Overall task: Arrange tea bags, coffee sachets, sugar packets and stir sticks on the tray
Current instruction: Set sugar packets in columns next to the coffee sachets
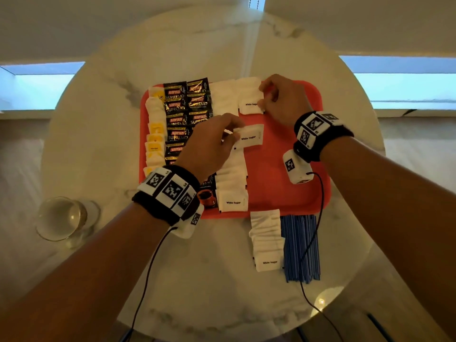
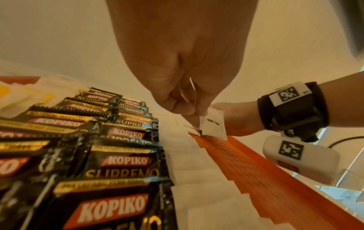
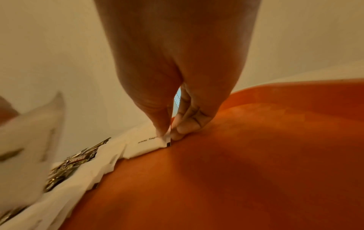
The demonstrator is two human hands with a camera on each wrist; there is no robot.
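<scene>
Left hand pinches a sugar packet above the tray; right hand pinches another at twelve o'clock; overlap evenly, edges aligned.

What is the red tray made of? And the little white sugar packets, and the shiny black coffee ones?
The tray looks like moulded plastic: even red colour, rounded rim, fine textured floor. The sugar packets look like matt paper; they crease softly and give no glare. The coffee sachets look like glossy foil or plastic film: bright reflections, crinkles, saw-toothed sealed edges. Which film, the pictures cannot settle.
</scene>
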